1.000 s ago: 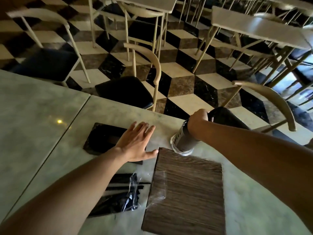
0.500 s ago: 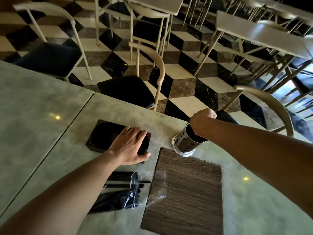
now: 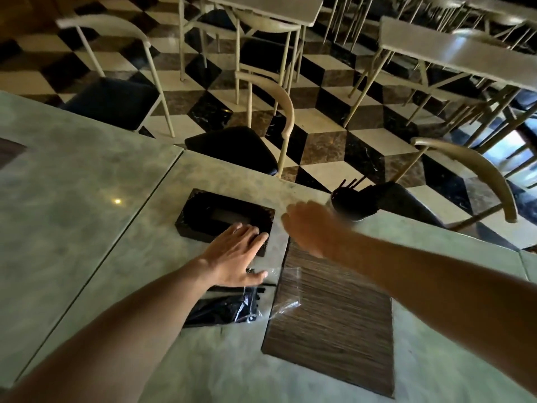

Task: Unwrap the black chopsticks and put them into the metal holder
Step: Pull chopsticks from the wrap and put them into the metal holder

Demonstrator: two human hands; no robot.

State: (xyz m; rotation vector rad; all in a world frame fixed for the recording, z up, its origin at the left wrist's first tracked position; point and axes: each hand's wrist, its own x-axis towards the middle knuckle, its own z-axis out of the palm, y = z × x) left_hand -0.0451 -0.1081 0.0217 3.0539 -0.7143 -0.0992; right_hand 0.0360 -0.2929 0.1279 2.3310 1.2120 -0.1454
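The metal holder (image 3: 353, 206) stands near the table's far edge with several black chopstick tips (image 3: 350, 183) sticking out of its top. My right hand (image 3: 312, 225) is blurred, just left of the holder and apart from it, fingers spread and holding nothing. My left hand (image 3: 232, 254) lies flat with straight fingers across the near corner of a black tissue box (image 3: 209, 216). Below that hand, a bundle of black chopsticks in clear plastic wrap (image 3: 223, 308) lies on the table, its wrap torn open at the right end.
A dark wood-grain board (image 3: 334, 327) lies on the table right of the wrapped bundle, under my right forearm. A loose piece of clear film (image 3: 286, 289) overlaps its left edge. The marble table (image 3: 87, 228) has a seam left of the box. Chairs stand beyond the far edge.
My right hand has let go of the holder's top and pulled back to the left, now open. Chopstick tips now show in the holder. My left hand slid slightly toward me.
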